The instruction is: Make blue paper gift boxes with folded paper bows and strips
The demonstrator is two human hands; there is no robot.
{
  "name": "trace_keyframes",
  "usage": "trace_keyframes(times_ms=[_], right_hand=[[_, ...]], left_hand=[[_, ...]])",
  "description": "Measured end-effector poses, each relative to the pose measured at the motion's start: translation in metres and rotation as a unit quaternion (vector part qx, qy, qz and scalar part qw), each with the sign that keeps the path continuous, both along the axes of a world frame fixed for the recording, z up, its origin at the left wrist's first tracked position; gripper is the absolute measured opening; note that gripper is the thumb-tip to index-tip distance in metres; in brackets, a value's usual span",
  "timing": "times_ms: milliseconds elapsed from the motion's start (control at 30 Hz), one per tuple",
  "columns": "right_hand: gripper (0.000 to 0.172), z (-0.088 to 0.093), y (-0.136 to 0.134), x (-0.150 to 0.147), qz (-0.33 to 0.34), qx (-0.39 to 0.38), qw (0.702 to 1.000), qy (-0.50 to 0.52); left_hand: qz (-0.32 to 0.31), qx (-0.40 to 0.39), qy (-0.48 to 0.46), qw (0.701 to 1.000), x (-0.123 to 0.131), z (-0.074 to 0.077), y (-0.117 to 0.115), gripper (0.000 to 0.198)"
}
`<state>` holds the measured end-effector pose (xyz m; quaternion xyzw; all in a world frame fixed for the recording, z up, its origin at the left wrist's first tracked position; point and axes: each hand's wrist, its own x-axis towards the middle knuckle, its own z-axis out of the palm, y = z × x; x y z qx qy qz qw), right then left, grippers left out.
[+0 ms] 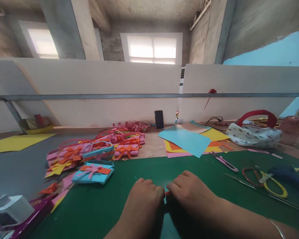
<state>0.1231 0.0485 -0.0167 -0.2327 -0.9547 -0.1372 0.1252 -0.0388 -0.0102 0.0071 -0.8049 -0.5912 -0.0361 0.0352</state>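
My left hand (143, 200) and my right hand (191, 194) meet knuckle to knuckle low on the green cutting mat (102, 205). Both are closed, fingers curled down, pinching a small paper piece (165, 196) between them; only a sliver of light blue and orange shows. A finished blue paper bag with a pink bow (93, 172) lies to the left of my left hand. Behind it is a heap of pink, red and orange paper bags (102, 146).
A stack of coloured paper sheets (189, 141) lies ahead. A thread snipper (224, 162), scissors with yellow handles (266, 181), a glue gun (289, 174) and a long thin tool (240, 182) sit at right. A phone (159, 119) leans on the white partition. A tape dispenser (12, 212) is at lower left.
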Motion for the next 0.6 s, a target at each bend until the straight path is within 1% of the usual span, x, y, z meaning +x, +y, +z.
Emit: trace_keyframes(times_ms=[100, 200, 267, 333, 433, 467, 600], right_hand=[[0.012, -0.004, -0.006, -0.003, 0.011, 0.009, 1.000, 0.005], [0.015, -0.005, -0.006, -0.004, 0.015, 0.021, 0.999, 0.023], [0.014, -0.002, -0.003, -0.002, 0.023, 0.023, 0.999, 0.009], [0.013, 0.006, 0.002, 0.002, 0.026, 0.013, 0.999, -0.021], [0.013, 0.020, 0.011, 0.009, -0.002, -0.019, 0.998, -0.062], [0.014, 0.024, 0.014, 0.012, -0.010, -0.036, 0.997, -0.072], [0.020, 0.032, 0.025, 0.027, -0.003, -0.140, 0.987, -0.085]], left_hand=[[-0.013, 0.010, -0.007, 1.000, 0.005, -0.004, -0.002, 0.015], [-0.021, 0.003, -0.012, 1.000, 0.006, -0.002, -0.003, 0.015], [-0.023, -0.008, -0.011, 1.000, 0.003, 0.002, -0.002, 0.015], [-0.021, -0.014, -0.006, 1.000, -0.002, 0.006, 0.000, 0.017], [-0.001, -0.026, -0.008, 1.000, -0.012, 0.012, 0.005, 0.018], [0.007, -0.045, -0.020, 0.999, -0.015, 0.013, 0.006, 0.018], [0.017, -0.135, -0.122, 0.983, -0.028, 0.011, 0.012, 0.022]])
